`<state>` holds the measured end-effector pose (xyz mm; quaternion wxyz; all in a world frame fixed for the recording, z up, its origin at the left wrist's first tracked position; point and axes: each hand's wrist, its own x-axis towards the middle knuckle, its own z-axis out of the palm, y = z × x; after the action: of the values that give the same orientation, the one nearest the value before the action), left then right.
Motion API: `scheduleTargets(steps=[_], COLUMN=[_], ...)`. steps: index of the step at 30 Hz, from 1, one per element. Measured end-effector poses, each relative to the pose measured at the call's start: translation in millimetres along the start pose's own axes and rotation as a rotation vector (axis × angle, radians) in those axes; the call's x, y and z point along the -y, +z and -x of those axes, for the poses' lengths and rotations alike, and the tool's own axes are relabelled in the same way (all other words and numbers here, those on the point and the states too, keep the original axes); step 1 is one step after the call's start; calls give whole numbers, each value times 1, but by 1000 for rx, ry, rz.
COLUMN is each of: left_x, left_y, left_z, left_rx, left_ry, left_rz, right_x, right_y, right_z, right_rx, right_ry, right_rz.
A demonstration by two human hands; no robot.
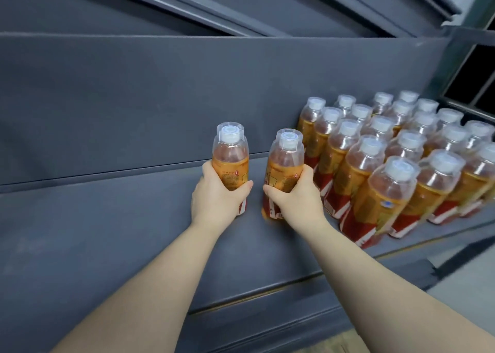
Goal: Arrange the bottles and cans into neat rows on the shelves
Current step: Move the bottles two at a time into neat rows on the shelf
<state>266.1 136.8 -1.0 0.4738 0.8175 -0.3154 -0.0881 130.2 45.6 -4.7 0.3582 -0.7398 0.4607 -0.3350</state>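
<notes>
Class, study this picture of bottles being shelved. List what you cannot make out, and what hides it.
Head view, all three:
1. Print on the left bottle: too small, partly covered by the left hand.
2. Base of the right bottle: blurred, partly behind the right hand; contact with the shelf unclear.
3. Rows of bottles: cut off by the right edge, so no full count.
</notes>
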Motion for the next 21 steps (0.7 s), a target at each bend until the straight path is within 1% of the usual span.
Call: scheduleTargets(steps=[6,11,16,21], left_x=[7,18,23,22], left_y=[4,3,12,27], left_z=[-5,-19,-41,-62], left_rx=[-113,-145,-136,-120], left_ry=[-72,-106,-105,-56], left_rz=[-7,-6,22,3], right_x=[0,2,0,-3], right_y=[12,28,35,41], right_z=[-35,-51,-67,-85], right_rx=[111,179,176,128], right_ry=[-43,-43,-31,-13], right_rz=[-37,-49,-63,-85])
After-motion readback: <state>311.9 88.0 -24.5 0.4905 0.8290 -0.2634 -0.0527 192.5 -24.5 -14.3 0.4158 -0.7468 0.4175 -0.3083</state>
